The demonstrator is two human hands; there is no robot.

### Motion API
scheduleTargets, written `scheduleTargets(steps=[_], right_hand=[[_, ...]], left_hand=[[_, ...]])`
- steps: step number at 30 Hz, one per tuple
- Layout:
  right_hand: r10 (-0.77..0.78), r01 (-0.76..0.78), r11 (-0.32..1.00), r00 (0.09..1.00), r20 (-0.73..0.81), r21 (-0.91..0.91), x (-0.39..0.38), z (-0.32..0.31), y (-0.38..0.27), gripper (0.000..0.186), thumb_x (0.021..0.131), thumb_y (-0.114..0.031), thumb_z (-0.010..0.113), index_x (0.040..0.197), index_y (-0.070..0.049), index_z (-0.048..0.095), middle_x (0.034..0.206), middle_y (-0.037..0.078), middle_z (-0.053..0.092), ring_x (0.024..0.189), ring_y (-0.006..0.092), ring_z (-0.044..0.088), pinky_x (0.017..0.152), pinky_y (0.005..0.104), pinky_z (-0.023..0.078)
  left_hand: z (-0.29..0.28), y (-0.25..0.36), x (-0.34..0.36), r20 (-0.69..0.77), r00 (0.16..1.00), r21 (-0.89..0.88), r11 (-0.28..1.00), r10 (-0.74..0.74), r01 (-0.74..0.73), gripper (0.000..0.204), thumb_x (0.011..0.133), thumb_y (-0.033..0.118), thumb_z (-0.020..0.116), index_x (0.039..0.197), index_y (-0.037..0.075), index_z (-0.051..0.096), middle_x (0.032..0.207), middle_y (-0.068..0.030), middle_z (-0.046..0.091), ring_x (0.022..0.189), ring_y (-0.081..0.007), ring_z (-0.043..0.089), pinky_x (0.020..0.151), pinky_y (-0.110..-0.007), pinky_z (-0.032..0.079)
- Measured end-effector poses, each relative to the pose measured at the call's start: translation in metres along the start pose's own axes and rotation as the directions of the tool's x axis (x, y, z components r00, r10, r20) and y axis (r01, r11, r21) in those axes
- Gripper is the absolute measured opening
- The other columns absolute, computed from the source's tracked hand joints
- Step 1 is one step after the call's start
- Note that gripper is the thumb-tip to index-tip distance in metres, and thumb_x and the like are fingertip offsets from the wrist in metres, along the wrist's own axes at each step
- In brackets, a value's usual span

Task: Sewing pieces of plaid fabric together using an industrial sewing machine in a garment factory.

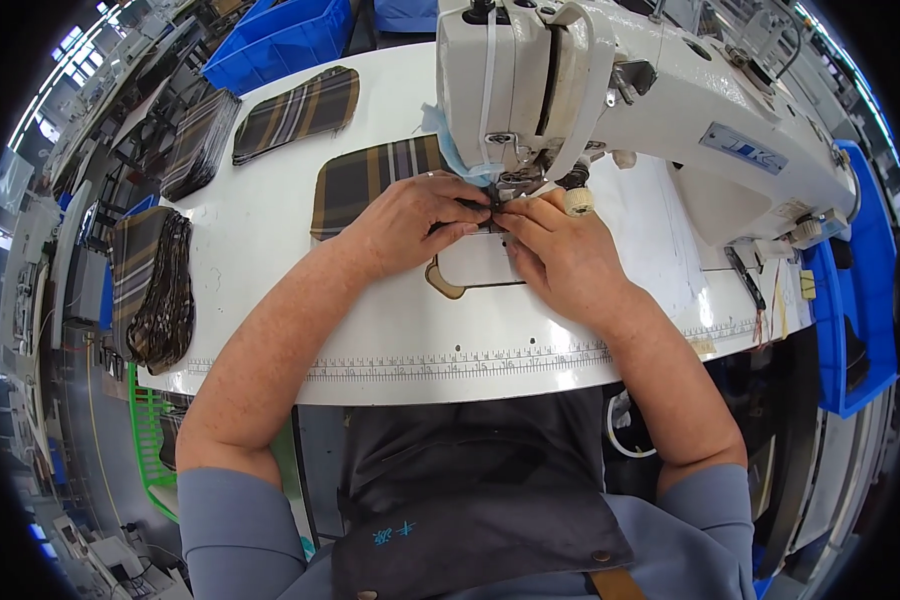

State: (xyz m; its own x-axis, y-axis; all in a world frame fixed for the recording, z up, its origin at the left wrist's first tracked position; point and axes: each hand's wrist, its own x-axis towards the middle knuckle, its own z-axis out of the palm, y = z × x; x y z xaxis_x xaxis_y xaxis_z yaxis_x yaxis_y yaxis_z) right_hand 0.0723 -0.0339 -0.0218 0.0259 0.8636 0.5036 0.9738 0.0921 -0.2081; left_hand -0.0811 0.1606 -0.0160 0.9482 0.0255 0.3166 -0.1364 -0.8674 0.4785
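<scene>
While both hands meet under the head of the white sewing machine (610, 90), the left hand (410, 225) lies flat on a plaid fabric piece (365, 180), which rests on the white surface (270, 300) just left of the needle area. Its fingers (465, 205) are stretched forward and a little curled, pressing the cloth down near the presser foot (505, 185); they do not close around anything. The right hand (560, 255) comes from the other side and touches the left one at the fingertips, directly in front of the presser foot. The fingers of the right hand are bent and close together, and they seem to pinch a small edge of material there, but I cannot tell exactly what they hold, because the spot is very small and partly hidden.

Another plaid piece (295, 115) lies further back on the surface, well apart from the hands. A stack of plaid pieces (200, 140) hangs over the far left edge, and one more stack (155, 285) sits at the left side. A blue bin (280, 40) stands behind the surface. A printed ruler strip (450, 360) runs along the near edge of the surface.
</scene>
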Motion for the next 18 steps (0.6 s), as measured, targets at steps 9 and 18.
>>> scheduleTargets(steps=[9,18], right_hand=[[0.02,-0.02,1.0,1.0,-0.012,0.013,0.0,0.001,-0.001,0.027,0.085,-0.014,0.07,0.11,-0.005,0.073,0.113,0.007,0.071,0.105,0.0278,0.064,0.087,0.0413,0.052],[0.022,-0.021,0.999,1.0,-0.008,0.027,-0.002,0.002,0.004,0.031,0.081,-0.015,0.071,0.11,-0.005,0.073,0.113,0.007,0.071,0.104,0.0275,0.064,0.087,0.0412,0.052]], left_hand=[[-0.002,0.018,0.003,0.03,0.999,0.227,0.974,-0.026,0.018,0.03,0.091,0.022,0.072,0.114,0.004,0.075,0.12,-0.0114,0.072,0.109,-0.0298,0.068,0.097,-0.039,0.053],[0.038,0.043,-0.01,-0.243,0.962,0.197,0.964,-0.129,0.179,0.046,0.083,0.024,0.076,0.119,-0.004,0.069,0.128,-0.0148,0.062,0.121,-0.0336,0.058,0.102,-0.044,0.047]])
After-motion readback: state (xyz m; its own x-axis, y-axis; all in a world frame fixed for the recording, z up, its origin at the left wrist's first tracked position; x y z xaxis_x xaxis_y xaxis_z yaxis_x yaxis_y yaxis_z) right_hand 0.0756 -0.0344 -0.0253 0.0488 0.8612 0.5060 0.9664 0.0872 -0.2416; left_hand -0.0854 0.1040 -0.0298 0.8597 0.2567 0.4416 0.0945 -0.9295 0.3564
